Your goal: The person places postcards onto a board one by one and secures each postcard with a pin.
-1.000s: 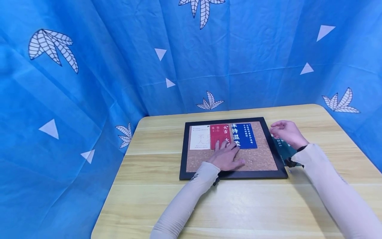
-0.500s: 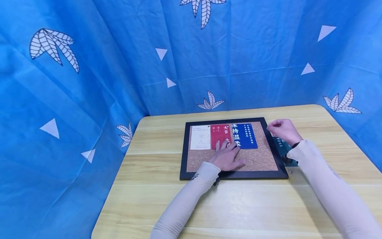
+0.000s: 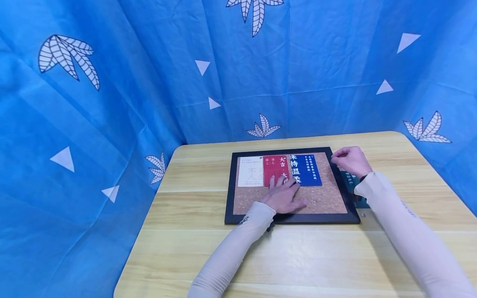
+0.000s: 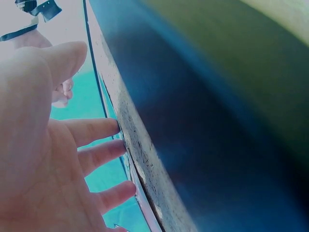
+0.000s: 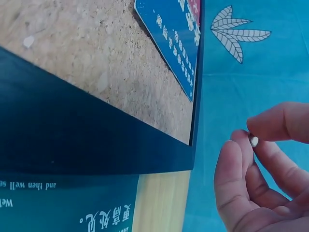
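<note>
A black-framed cork board (image 3: 320,203) lies on the table with three cards along its upper part: white (image 3: 250,176), red (image 3: 269,169) and blue (image 3: 309,174). My left hand (image 3: 281,196) rests on the board with spread fingers, fingertips over the lower edges of the red and blue cards; the left wrist view shows the palm (image 4: 43,159). Beyond the frame's upper right corner, my right hand (image 3: 354,160) pinches a small shiny thumbtack (image 5: 254,140) between thumb and fingertips. It stays clear of the cork. Beneath that wrist, a green card (image 3: 352,184) is partly hidden.
A small shiny stud (image 3: 363,215) lies on the wooden table (image 3: 179,248) near the board's lower right corner. Blue curtain (image 3: 316,82) with white leaf prints hangs behind the table and at its left.
My right hand has shifted slightly left and away from me, nearer the board's upper right corner, fingers still pinched. My left hand stays in place on the board.
</note>
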`<action>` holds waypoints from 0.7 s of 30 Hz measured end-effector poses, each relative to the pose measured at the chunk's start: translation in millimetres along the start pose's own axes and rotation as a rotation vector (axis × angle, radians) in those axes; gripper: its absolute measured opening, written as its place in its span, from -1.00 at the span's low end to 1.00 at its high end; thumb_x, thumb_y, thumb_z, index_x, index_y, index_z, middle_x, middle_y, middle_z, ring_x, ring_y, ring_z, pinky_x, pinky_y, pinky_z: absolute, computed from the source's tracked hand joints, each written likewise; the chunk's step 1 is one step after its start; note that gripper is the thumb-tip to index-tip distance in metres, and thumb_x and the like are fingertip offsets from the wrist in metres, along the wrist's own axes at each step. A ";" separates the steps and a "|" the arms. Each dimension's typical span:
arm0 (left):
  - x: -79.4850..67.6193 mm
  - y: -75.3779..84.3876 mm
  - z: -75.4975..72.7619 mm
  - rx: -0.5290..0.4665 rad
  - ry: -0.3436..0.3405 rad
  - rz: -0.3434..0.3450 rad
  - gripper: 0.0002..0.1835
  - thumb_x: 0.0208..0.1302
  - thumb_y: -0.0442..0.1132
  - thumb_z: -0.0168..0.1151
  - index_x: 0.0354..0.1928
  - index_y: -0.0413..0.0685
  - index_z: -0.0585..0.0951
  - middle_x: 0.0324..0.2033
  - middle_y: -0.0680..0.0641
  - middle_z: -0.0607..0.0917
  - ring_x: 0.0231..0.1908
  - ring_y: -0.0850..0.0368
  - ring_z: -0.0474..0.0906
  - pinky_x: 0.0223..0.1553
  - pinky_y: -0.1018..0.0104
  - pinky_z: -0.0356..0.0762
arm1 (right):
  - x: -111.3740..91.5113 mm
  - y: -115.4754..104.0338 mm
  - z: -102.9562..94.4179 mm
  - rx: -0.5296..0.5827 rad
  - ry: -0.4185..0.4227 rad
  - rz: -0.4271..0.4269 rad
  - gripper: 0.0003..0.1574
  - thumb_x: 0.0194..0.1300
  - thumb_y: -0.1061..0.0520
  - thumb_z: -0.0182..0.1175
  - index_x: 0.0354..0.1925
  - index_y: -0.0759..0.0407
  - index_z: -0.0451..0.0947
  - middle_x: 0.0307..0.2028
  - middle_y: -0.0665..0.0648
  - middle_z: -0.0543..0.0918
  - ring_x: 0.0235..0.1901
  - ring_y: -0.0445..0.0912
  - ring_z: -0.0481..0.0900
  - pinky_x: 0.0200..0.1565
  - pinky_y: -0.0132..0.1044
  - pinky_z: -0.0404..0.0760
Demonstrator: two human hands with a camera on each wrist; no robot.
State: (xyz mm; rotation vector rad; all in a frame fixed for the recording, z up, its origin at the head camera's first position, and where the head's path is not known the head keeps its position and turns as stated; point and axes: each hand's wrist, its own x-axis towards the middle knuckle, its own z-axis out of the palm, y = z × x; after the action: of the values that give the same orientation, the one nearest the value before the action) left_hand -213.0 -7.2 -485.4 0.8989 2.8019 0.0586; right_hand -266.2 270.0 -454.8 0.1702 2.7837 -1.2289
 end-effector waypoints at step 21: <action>-1.5 -0.6 0.2 -0.001 0.010 0.012 -0.20 0.45 0.47 -0.19 0.56 0.24 0.33 0.58 0.09 0.28 0.59 -0.11 0.07 0.58 -0.30 -0.06 | 24.1 -8.2 12.7 -0.110 0.004 -0.123 -0.55 0.54 0.09 0.07 0.16 0.39 0.60 0.05 0.47 0.66 -0.10 0.22 0.60 -0.11 -0.04 0.66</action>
State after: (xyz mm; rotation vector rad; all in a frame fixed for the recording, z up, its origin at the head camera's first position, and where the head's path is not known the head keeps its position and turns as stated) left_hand -212.1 -8.6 -485.3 0.9178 2.8054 0.0658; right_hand -290.6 256.6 -460.5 -0.0069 2.8946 -1.0965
